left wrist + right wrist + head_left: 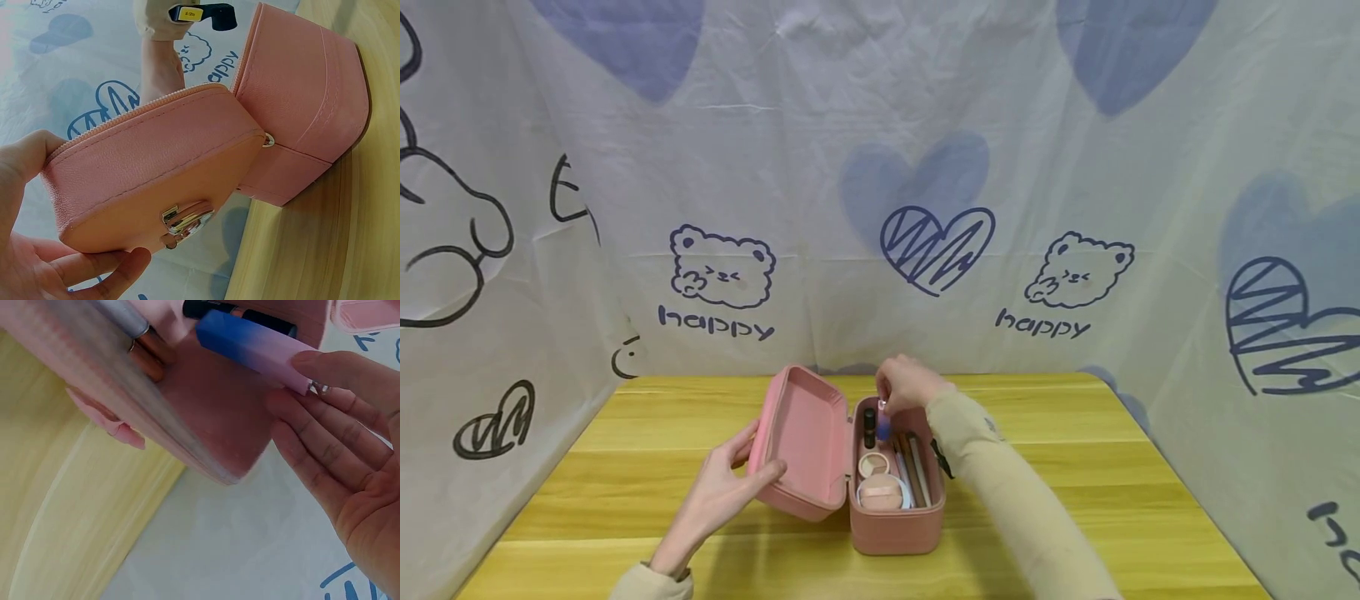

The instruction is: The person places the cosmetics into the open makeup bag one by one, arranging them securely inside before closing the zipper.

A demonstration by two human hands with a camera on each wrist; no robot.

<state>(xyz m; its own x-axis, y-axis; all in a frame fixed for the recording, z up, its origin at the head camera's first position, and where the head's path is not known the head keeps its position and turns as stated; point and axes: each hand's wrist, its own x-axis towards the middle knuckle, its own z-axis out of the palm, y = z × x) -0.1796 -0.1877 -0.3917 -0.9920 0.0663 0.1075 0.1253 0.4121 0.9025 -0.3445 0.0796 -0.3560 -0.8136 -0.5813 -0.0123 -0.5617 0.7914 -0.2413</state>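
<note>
A pink zippered makeup case (pixel 897 533) stands with its lid (pixel 808 433) swung out to the left. My left hand (pixel 722 487) holds that lid by its outer edge, thumb at the rim and fingers underneath. In the left wrist view a metal-trimmed handle (pixel 187 222) shows on the lid's outside. Between thumb and fingers, my right hand (pixel 913 385) pinches the pink end of a slim blue-and-pink cosmetic tube (pixel 250 350) with a small metal ring. Its blue end points into the case's far part, beside a black tube (pixel 869 427).
Inside the case lie makeup brushes (pixel 913 471), a small round compact (pixel 874 464) and a powder puff (pixel 880 493) at the near end. The case rests on a wood-grain table (pixel 1075 467). A patterned white cloth (pixel 850 125) hangs close behind the table and at both sides.
</note>
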